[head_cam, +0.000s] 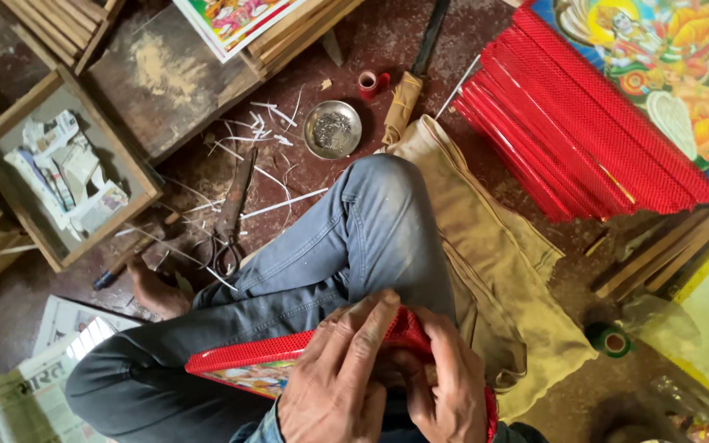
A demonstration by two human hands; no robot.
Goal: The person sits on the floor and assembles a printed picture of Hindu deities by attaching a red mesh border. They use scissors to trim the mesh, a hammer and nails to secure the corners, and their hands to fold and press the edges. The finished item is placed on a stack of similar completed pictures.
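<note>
Frame: I see a flat picture frame (244, 358) with a red, dimpled mesh-textured border and a glossy colour print inside; it rests on the person's lap, near edge of the scene.
Axis: its long side runs left to right, rising slightly toward the right, where the corner sits under the hands.
Left hand: the left hand (340, 385) lies over the frame's right end, fingers spread across the red border; grip pressed onto the frame.
Right hand: the right hand (446, 385) pinches the red corner from the right, fingers curled; grip clamped on the frame.
Leg: a bent knee in blue jeans (346, 246) props the frame; a bare foot (156, 293) rests on the floor at left.
Cloth: a rumpled tan cloth (486, 254) lies on the floor just right of the knee.
Stack: far right, a fanned stack (568, 139) of matching red frames, with a bright print on top.
Bowl: a round metal bowl (332, 129) far of the knee holds small tacks or pins, I think; too fine to tell.
Box: a wooden box (63, 168) at left holds crumpled paper scraps.
Floor: dark worn floor (420, 49) with white slivers, scissors (227, 217), a red tape roll (368, 81) and a green tape roll (613, 340).
</note>
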